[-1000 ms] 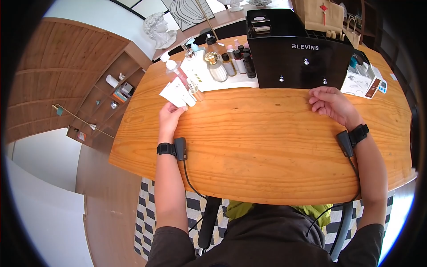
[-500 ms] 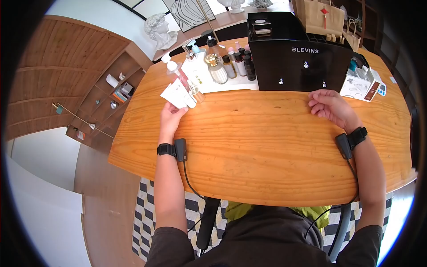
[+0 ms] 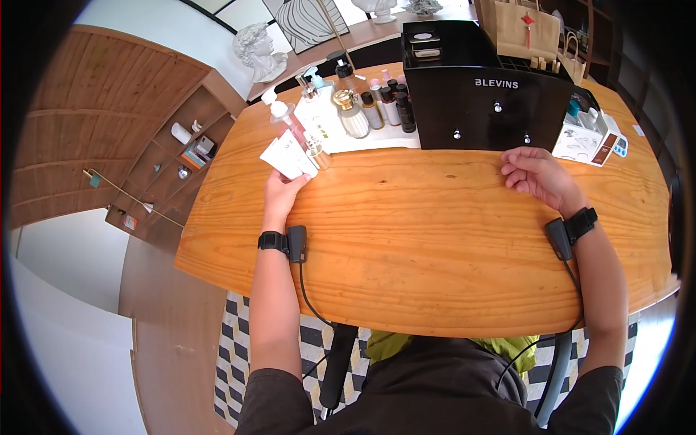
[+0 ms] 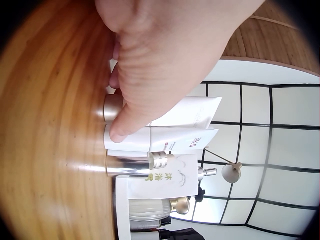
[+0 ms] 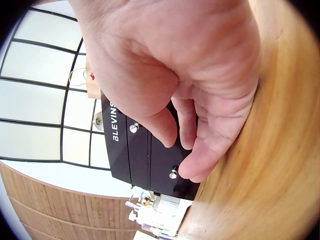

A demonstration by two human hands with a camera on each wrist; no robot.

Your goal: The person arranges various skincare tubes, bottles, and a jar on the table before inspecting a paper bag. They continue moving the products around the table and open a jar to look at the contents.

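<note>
Outstretched, left hand (image 3: 279, 190) pinching white tubes (image 3: 288, 155) at the wooden table's (image 3: 406, 225) far left, caps down, crimped ends pointing up and away. Resting with loosely curled, empty fingers: right hand (image 3: 535, 174), near black box (image 3: 486, 94).

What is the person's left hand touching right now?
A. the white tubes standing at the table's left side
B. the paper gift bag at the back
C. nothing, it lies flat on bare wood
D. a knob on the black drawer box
A: in the head view the left hand reaches up to the white tubes, and the left wrist view shows its fingers curled against a tube.
</note>
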